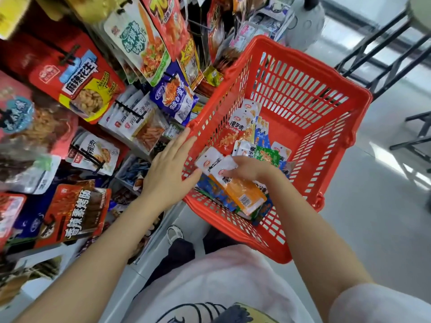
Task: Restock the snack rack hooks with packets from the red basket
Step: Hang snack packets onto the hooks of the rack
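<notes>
Two hands: both reach over the near-left corner of the red basket [310,73].
Left hand [170,169]: fingers straight and together, palm down, lying across the basket's left rim, holding nothing.
Right hand [249,169]: inside the basket, fingers curled over the white tops of a small bunch of packets.
Held packets: an orange packet [245,194] lies uppermost, barcode showing at its lower end; a blue packet [213,188] sits just beneath it, touching.
Loose packets [242,129]: a heap lies on the basket floor toward its left wall, orange, blue and green ones with white header cards, overlapping each other.
Basket: slotted red plastic, standing close against the snack rack, its right half showing bare floor.
Snack rack [130,108]: fills the left side, with black hooks carrying hanging bags.
Rack bags: a red peanut bag [81,85] hangs high on the left; a blue bag [175,96] hangs just beside the basket's far-left corner.
Person: pale shirt with a printed drawing, dark trousers, one shoe visible under the basket.
Floor: pale and glossy; black metal legs stand at the upper right.
</notes>
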